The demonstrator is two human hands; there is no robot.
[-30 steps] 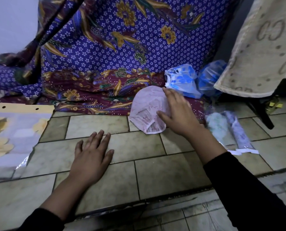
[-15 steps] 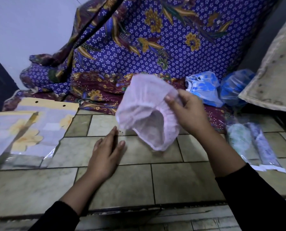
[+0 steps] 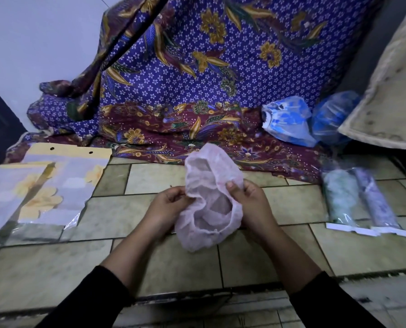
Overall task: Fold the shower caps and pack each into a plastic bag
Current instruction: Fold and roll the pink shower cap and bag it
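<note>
A pale pink shower cap hangs crumpled above the tiled floor, its elastic opening facing me. My left hand grips its left rim and my right hand pinches its right rim with the thumb on top. Two blue shower caps lie on the patterned cloth at the back right. To the right on the floor lie two packed plastic bags, one holding a greenish cap and one a purple cap. A stack of flat plastic bags with a yellow flower print lies at the left.
A purple and maroon batik cloth drapes across the back. A beige mat leans in at the upper right. The tiled floor steps down at a dark edge near me.
My left hand lifted off the floor and took hold of the pink cap's left rim. The cap came down and nearer to me, now held by both hands.
</note>
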